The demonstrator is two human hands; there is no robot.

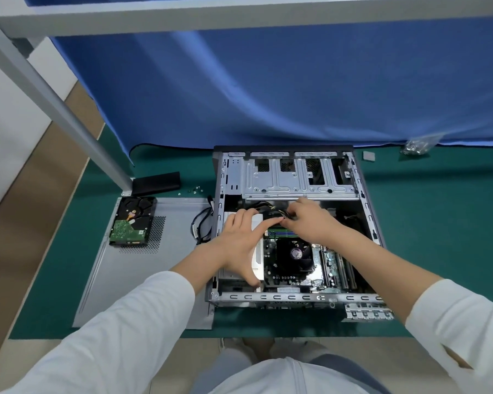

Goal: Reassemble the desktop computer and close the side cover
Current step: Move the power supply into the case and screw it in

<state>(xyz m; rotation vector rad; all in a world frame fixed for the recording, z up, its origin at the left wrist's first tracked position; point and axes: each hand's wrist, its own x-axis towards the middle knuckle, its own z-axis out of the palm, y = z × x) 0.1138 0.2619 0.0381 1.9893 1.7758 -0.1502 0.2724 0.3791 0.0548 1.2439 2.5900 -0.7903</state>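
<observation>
The open desktop case (293, 297) lies on its side on the green mat, motherboard and black CPU fan (295, 255) showing. My left hand (239, 240) rests with spread fingers on the silver power supply (257, 255) at the case's left. My right hand (308, 218) pinches a bundle of black and yellow power cables (264, 209) above the memory slots. The grey side cover (143, 280) lies flat to the left of the case, with a bare hard drive (133, 221) on it.
A black bracket (157, 182) and loose screws (195, 189) lie behind the side cover. A bag of screws (417, 146) and a small grey pad (368, 155) sit at the back right. A grey frame post (69, 118) stands left; a blue curtain hangs behind.
</observation>
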